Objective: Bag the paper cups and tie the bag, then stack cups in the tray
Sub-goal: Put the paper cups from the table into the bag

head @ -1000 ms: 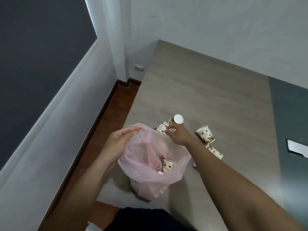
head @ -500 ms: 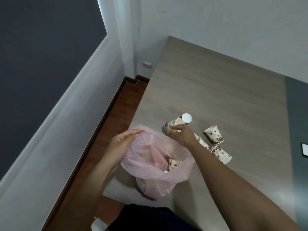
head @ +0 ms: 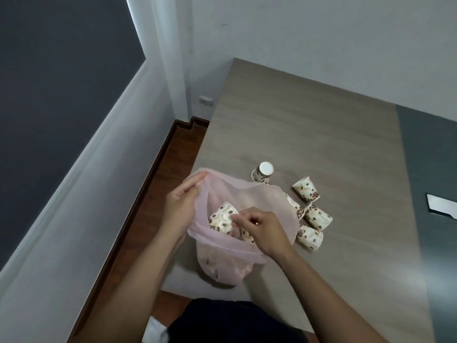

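A thin pink plastic bag [head: 262, 196] stands open on the wooden table [head: 309, 125]. My left hand [head: 181, 206] pinches the bag's left rim and holds the mouth open. Over the mouth, my right hand [head: 262, 227] holds a paper cup with a coffee-bean print [head: 221, 219] by its rim. More cups show dimly through the bag's lower part. Outside the bag, one cup [head: 262, 172] stands upside down behind it, and several cups [head: 314, 216] lie on their sides to its right.
The table's left edge drops to a dark wooden floor [head: 173, 159] beside a white wall. A dark grey surface [head: 432, 157] adjoins the table on the right, with a white object [head: 442, 206] on it at the frame's edge.
My right hand picked a cup up from behind the bag and carried it back over the bag's mouth. The left hand kept its hold on the rim.
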`<state>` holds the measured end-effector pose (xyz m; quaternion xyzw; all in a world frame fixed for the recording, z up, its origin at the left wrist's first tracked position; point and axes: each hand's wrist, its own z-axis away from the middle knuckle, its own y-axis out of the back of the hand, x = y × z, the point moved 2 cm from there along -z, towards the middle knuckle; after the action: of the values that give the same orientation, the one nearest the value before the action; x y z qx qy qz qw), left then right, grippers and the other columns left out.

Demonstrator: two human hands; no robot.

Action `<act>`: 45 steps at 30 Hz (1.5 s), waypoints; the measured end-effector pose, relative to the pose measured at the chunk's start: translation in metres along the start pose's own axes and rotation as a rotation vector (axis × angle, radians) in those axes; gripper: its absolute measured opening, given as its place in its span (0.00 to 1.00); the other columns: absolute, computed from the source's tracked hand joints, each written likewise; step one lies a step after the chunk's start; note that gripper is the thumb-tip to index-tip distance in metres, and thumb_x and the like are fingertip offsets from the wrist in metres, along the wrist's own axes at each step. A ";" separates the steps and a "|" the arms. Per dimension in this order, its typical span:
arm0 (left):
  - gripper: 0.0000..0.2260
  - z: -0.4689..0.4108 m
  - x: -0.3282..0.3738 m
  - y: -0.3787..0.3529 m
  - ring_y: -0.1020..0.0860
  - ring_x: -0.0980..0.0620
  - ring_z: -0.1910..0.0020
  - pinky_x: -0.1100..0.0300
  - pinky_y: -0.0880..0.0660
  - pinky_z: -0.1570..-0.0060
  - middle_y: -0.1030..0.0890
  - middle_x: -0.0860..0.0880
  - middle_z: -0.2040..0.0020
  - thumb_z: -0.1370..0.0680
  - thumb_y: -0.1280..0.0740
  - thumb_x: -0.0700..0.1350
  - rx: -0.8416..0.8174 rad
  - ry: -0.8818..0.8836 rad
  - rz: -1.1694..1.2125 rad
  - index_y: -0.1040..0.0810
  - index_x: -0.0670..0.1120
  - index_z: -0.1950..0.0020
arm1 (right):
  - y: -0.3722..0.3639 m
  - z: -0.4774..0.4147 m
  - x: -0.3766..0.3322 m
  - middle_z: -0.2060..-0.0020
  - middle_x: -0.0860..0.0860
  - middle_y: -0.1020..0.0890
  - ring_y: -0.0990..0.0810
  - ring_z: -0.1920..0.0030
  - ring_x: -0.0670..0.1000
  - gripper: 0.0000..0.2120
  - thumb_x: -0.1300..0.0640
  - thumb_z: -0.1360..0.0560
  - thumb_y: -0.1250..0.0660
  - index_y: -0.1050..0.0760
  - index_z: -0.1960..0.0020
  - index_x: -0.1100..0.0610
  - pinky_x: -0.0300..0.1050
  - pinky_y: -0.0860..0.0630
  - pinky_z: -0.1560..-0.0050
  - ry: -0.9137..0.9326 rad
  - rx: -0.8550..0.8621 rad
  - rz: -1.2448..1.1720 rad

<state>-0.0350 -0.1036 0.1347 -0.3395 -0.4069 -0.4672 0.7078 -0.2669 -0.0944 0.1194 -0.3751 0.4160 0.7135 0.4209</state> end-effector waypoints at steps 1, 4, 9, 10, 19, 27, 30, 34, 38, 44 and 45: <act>0.14 0.002 0.002 -0.002 0.16 0.53 0.28 0.46 0.24 0.20 0.10 0.54 0.33 0.13 0.30 0.38 -0.032 0.014 0.010 0.10 0.49 0.33 | -0.010 0.001 0.009 0.57 0.51 0.12 0.14 0.60 0.50 0.16 0.49 0.21 0.22 0.14 0.62 0.59 0.36 0.23 0.55 0.031 -0.027 0.084; 0.12 0.014 0.012 -0.010 0.13 0.48 0.31 0.50 0.21 0.26 0.08 0.48 0.38 0.15 0.29 0.37 -0.144 0.116 0.079 0.07 0.47 0.41 | -0.038 -0.001 0.034 0.56 0.49 0.12 0.18 0.57 0.49 0.15 0.47 0.19 0.24 0.16 0.59 0.56 0.42 0.24 0.52 0.056 -0.077 0.388; 0.13 0.031 0.035 -0.014 0.12 0.49 0.34 0.52 0.21 0.28 0.09 0.45 0.36 0.14 0.33 0.36 -0.297 0.183 0.156 0.08 0.44 0.40 | -0.065 0.006 0.054 0.55 0.58 0.11 0.15 0.53 0.60 0.13 0.54 0.20 0.31 0.15 0.56 0.61 0.55 0.18 0.48 -0.092 -0.202 0.648; 0.14 0.034 0.039 -0.013 0.12 0.51 0.33 0.53 0.22 0.28 0.09 0.46 0.36 0.14 0.34 0.36 -0.304 0.170 0.144 0.08 0.44 0.39 | -0.066 0.009 0.055 0.57 0.60 0.12 0.15 0.54 0.61 0.13 0.56 0.20 0.32 0.15 0.58 0.63 0.54 0.18 0.50 -0.098 -0.226 0.682; 0.11 0.025 0.023 0.010 0.17 0.73 0.39 0.67 0.25 0.36 0.10 0.64 0.41 0.14 0.28 0.45 -0.210 0.041 -0.263 0.08 0.56 0.38 | -0.043 0.024 0.045 0.35 0.48 0.18 0.17 0.38 0.53 0.18 0.38 0.16 0.33 0.18 0.40 0.52 0.57 0.21 0.32 -0.197 -0.449 0.668; 0.12 0.013 -0.007 0.018 0.19 0.74 0.44 0.80 0.28 0.44 0.13 0.64 0.44 0.14 0.30 0.42 -0.121 -0.022 -0.552 0.09 0.52 0.36 | 0.012 0.021 -0.018 0.50 0.48 0.09 0.09 0.55 0.47 0.10 0.47 0.14 0.31 0.14 0.43 0.51 0.52 0.16 0.44 -0.053 -0.422 0.310; 0.14 0.010 -0.007 0.021 0.20 0.69 0.39 0.69 0.26 0.34 0.14 0.64 0.41 0.14 0.32 0.41 -0.094 -0.063 -0.595 0.11 0.54 0.33 | 0.037 0.001 -0.022 0.53 0.50 0.10 0.14 0.65 0.52 0.10 0.53 0.13 0.33 0.13 0.47 0.53 0.50 0.17 0.59 -0.008 -0.081 0.133; 0.16 0.006 -0.002 0.023 0.21 0.61 0.31 0.73 0.30 0.39 0.15 0.62 0.33 0.13 0.32 0.43 -0.094 -0.095 -0.613 0.13 0.57 0.28 | 0.054 -0.032 0.005 0.53 0.46 0.10 0.13 0.57 0.53 0.10 0.46 0.15 0.32 0.14 0.48 0.48 0.57 0.15 0.52 0.000 0.326 0.125; 0.16 0.005 0.003 0.019 0.23 0.63 0.30 0.68 0.30 0.34 0.18 0.63 0.32 0.12 0.31 0.45 -0.111 -0.124 -0.583 0.15 0.55 0.25 | 0.045 -0.055 0.024 0.45 0.44 0.12 0.13 0.47 0.48 0.08 0.53 0.14 0.32 0.17 0.38 0.52 0.49 0.16 0.42 0.025 0.307 0.208; 0.15 0.003 0.002 0.017 0.22 0.70 0.27 0.65 0.29 0.23 0.16 0.66 0.31 0.12 0.31 0.44 -0.161 -0.126 -0.521 0.15 0.56 0.27 | 0.016 -0.090 0.059 0.24 0.61 0.27 0.22 0.27 0.60 0.25 0.56 0.15 0.31 0.31 0.19 0.51 0.58 0.27 0.24 -0.059 0.004 0.530; 0.16 0.005 0.002 0.016 0.23 0.72 0.27 0.68 0.30 0.24 0.17 0.68 0.31 0.12 0.31 0.43 -0.181 -0.127 -0.521 0.16 0.57 0.26 | 0.014 -0.093 0.063 0.22 0.62 0.31 0.23 0.26 0.62 0.27 0.57 0.15 0.32 0.32 0.18 0.50 0.56 0.29 0.23 -0.082 -0.041 0.577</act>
<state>-0.0206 -0.0948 0.1374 -0.3137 -0.4808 -0.6456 0.5036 -0.2852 -0.1652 0.0330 -0.2204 0.4737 0.8265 0.2095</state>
